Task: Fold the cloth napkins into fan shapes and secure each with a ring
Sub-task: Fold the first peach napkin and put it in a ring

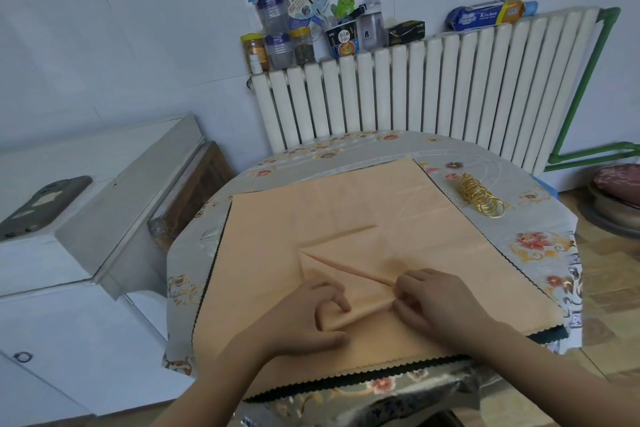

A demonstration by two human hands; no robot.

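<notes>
A peach cloth napkin (346, 211) lies spread over the round table, on top of other dark-edged napkins. Near its front a section is gathered into a narrow pleat (349, 269) running diagonally. My left hand (311, 319) pinches the folded cloth at the pleat's near left end. My right hand (436, 302) grips the pleat's right end between fingers and thumb. A pile of gold rings (479, 198) rests on the table at the right, beyond both hands.
The table wears a grey flowered cover (540, 246). A white radiator (415, 90) stands behind it, with jars, bottles and a wipes pack on top. A white cabinet (69, 218) with a phone on it stands to the left.
</notes>
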